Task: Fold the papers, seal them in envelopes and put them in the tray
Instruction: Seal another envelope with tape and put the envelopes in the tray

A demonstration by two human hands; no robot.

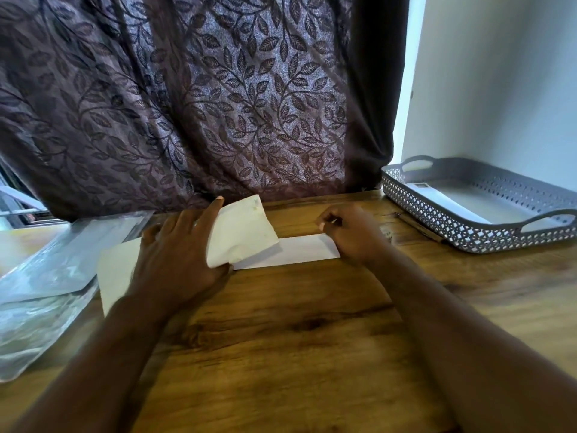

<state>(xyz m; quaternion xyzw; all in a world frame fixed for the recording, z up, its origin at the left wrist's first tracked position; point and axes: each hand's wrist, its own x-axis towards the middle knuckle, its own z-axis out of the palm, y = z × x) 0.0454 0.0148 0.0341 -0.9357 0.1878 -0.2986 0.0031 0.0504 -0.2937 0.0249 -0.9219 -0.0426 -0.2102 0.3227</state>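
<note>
A cream folded paper (242, 231) is raised off the wooden table, held by my left hand (178, 248), index finger stretched along its upper edge and thumb beneath. Under it lies a long white envelope (299, 251), flat on the table. My right hand (349, 232) rests on the envelope's right end with curled fingers; whether it pinches the flap I cannot tell. A second white sheet (117, 270) lies under my left wrist. The grey perforated tray (468, 235) stands at the right, with a white envelope (443, 198) lying inside.
Clear plastic sleeves (53, 276) are stacked at the table's left edge. A dark pen (418, 226) lies beside the tray's front wall. A leaf-patterned curtain (218, 104) hangs right behind the table, and a white wall rises behind the tray.
</note>
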